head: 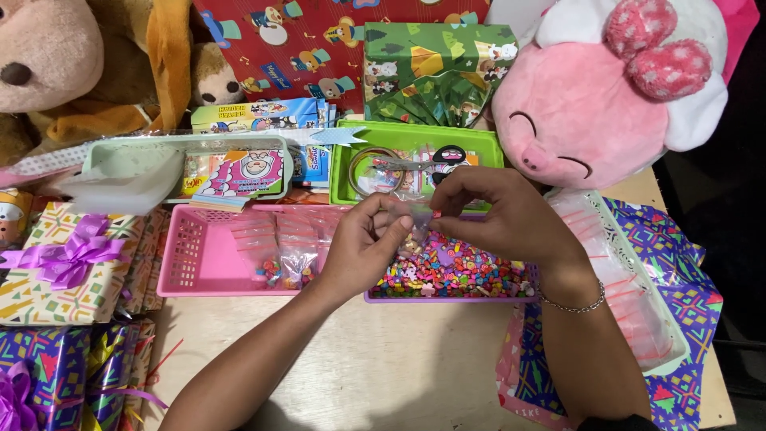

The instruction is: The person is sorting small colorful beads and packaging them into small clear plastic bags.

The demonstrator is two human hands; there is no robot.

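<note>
head view: a small clear bag (416, 217) is pinched at frame centre by the left hand (363, 247) and right hand (499, 215), above the purple bead tray (447, 297). filled bags (287, 267) are seen in the pink basket (191, 263); empty bags (630, 295) remain at right.

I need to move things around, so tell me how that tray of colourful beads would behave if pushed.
The purple tray looks shallow and flat-bottomed, so it would probably slide, not tip. The small loose beads would likely shift and could spill over its low rim. It seems light for its size.
</note>
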